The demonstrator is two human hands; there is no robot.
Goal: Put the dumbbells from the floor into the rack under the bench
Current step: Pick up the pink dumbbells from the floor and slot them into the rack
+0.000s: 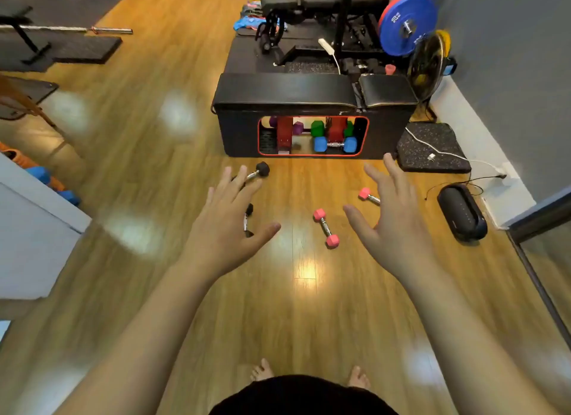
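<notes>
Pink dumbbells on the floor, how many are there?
2. One pink dumbbell lies between the hands; the other pink dumbbell is partly hidden behind the right hand. More could be hidden.

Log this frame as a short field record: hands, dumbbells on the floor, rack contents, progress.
left hand: open, holds nothing
right hand: open, holds nothing
floor: two pink dumbbells, two black dumbbells, all partly hidden except the nearer pink
rack: blue dumbbell, green and purple ones behind
bench: black pad above rack
progress: four dumbbells not yet stowed
</notes>
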